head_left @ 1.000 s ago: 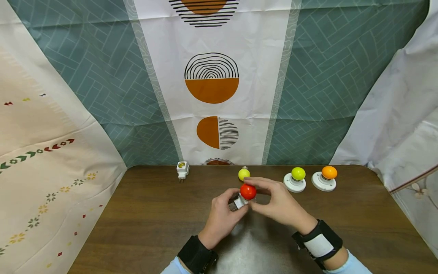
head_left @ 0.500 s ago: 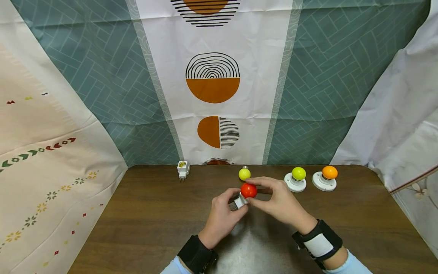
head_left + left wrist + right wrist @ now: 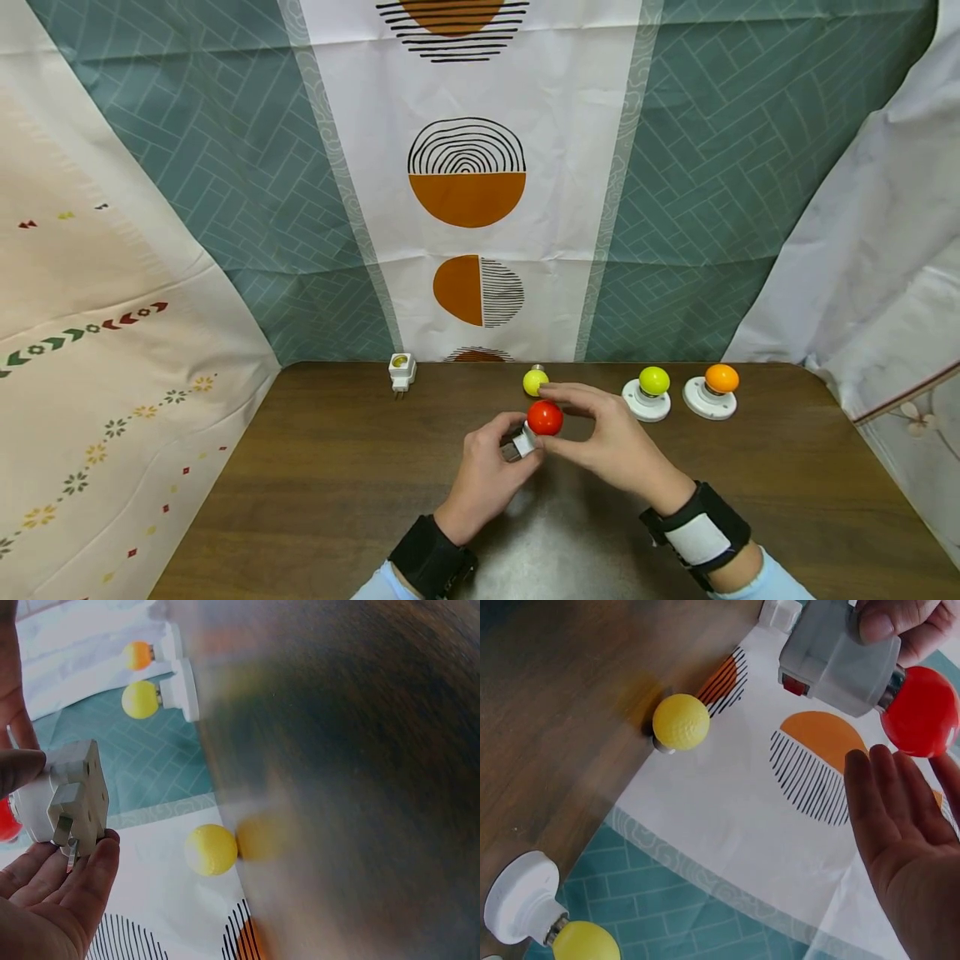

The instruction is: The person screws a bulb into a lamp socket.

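Note:
My left hand [image 3: 487, 471] holds a white plug-in bulb socket [image 3: 525, 441] between thumb and fingers, above the table. Its plug prongs [image 3: 64, 831] face the left wrist camera, and a small red switch [image 3: 795, 685] shows in the right wrist view. A red bulb [image 3: 545, 417] sits in the socket's mouth, a bit of metal thread [image 3: 891, 688] showing between them. Around the bulb, my right hand [image 3: 615, 437] has its fingers spread and fairly straight, with fingertips right by the red globe.
A yellow bulb [image 3: 535, 382] lies near the table's back edge. Back left is another white plug-in socket [image 3: 401, 372]. At the back right, a yellow-green bulb [image 3: 654, 381] and an orange bulb [image 3: 722, 377] stand in round white bases. Patterned cloth [image 3: 465, 292] hangs behind the table [image 3: 322, 483].
My right fingers were on the red bulb half a second ago; they have since spread slightly away from it. The left hand and socket have stayed nearly in place.

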The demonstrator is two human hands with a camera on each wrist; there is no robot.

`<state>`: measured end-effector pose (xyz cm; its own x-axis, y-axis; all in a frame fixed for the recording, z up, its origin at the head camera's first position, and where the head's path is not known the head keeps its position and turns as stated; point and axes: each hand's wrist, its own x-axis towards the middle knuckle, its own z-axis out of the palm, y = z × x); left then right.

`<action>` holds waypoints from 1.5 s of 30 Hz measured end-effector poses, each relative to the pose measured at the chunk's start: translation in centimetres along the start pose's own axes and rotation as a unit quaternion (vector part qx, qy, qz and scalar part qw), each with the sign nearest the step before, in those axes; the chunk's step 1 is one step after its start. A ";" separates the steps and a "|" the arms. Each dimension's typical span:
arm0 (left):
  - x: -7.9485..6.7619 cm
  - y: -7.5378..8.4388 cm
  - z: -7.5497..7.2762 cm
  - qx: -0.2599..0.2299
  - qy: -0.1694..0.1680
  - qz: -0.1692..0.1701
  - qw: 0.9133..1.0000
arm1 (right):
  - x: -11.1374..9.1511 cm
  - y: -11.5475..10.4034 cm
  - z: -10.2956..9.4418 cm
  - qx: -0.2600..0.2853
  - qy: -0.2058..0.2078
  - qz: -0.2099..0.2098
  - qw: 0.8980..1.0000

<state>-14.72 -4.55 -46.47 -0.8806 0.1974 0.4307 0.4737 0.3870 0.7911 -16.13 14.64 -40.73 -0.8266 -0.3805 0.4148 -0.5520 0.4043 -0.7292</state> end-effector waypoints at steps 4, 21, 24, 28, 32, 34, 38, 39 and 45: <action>0.0 0.0 0.0 0.000 -0.001 -0.001 1.000 | -0.1 0.0 -0.2 0.001 -0.024 -0.014 1.000; 0.0 0.0 0.1 0.004 0.000 0.001 1.000 | -0.2 0.1 -0.1 0.029 0.001 -0.010 1.000; -0.1 0.0 0.1 0.005 0.000 0.001 1.000 | -0.2 0.2 0.0 0.025 0.013 -0.007 1.000; -0.1 0.0 0.1 0.007 0.000 0.004 1.000 | -0.3 0.2 0.1 0.016 0.023 -0.008 1.000; -0.1 -0.1 0.1 0.008 -0.001 0.003 1.000 | -0.3 0.2 0.2 0.007 0.026 -0.008 1.000; -0.1 -0.1 0.1 0.009 -0.001 0.003 1.000 | -0.3 0.2 0.2 0.002 0.025 -0.008 1.000; -0.1 -0.1 0.0 0.008 -0.003 0.000 1.000 | -0.3 0.2 0.0 -0.010 0.016 -0.015 1.000; -0.1 0.0 0.0 0.007 -0.004 -0.001 1.000 | -0.3 0.1 -0.1 -0.011 0.011 -0.015 1.000; 0.0 -0.1 0.0 0.007 -0.005 0.000 1.000 | -0.3 0.0 -0.3 -0.009 -0.018 -0.019 1.000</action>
<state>-14.71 -4.55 -46.53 -0.8809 0.2056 0.4263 0.4732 0.4001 0.7848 -15.89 14.97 -40.72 -0.8009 -0.4252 0.4215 -0.5848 0.4045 -0.7031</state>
